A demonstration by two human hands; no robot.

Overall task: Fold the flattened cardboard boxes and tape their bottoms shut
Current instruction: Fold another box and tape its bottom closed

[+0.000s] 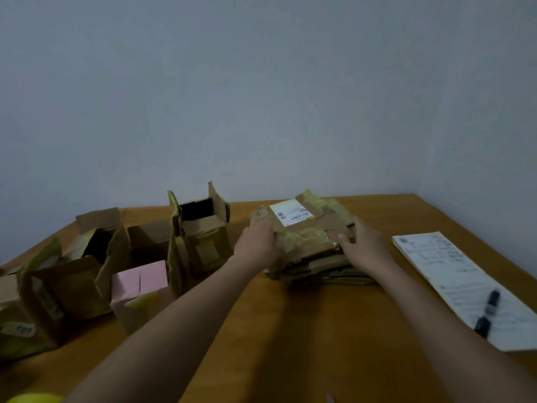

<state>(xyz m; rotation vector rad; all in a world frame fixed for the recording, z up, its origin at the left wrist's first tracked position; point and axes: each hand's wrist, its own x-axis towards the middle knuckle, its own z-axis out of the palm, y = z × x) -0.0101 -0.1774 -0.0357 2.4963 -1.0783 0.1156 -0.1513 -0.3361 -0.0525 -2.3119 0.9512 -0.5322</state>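
A stack of flattened cardboard boxes point(312, 242) lies on the wooden table point(305, 330), straight ahead of me. The top piece carries a white shipping label and strips of yellowish tape. My left hand point(257, 242) grips the stack's left edge, fingers curled over the top piece. My right hand point(361, 245) holds the right edge, thumb on top and fingers along the side. How deep the fingers reach under the cardboard is hidden.
Several opened-up boxes stand at the left: a tall one point(200, 234), a pink-flapped one point(139, 289) and a larger one point(72, 274). A white notebook point(465, 286) with a black marker point(488, 312) lies at the right. A grey wall rises behind the table.
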